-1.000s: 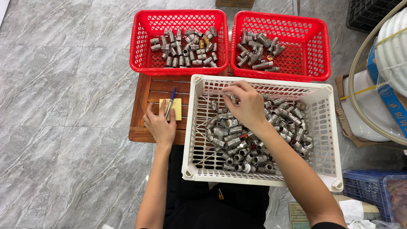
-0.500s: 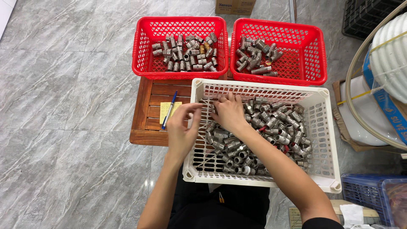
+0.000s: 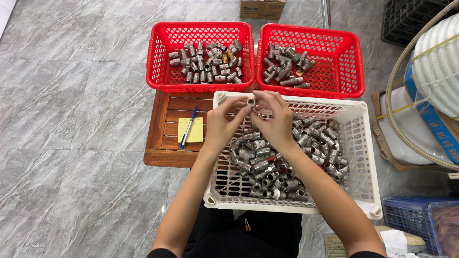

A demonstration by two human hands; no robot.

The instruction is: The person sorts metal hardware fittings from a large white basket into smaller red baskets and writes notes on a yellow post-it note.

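My left hand (image 3: 221,123) and my right hand (image 3: 274,119) meet above the far left part of a white plastic crate (image 3: 368,157). Between their fingertips they hold one small silver metal pipe fitting (image 3: 250,102), its open end facing up. The crate holds a heap of several similar metal fittings (image 3: 287,153). Beyond it stand two red baskets: the left red basket (image 3: 158,71) and the right red basket (image 3: 351,71), each with several fittings inside.
A low wooden stool (image 3: 165,143) carries a yellow notepad (image 3: 193,134) and a blue pen (image 3: 189,125). A coiled white hose (image 3: 437,62) and cardboard lie right. A blue crate (image 3: 411,215) sits lower right, a cardboard box (image 3: 262,7) at top. Grey tile floor.
My left hand left the notepad and came over to the crate. My right hand lifted a fitting out of the heap, and both hands now hold it.
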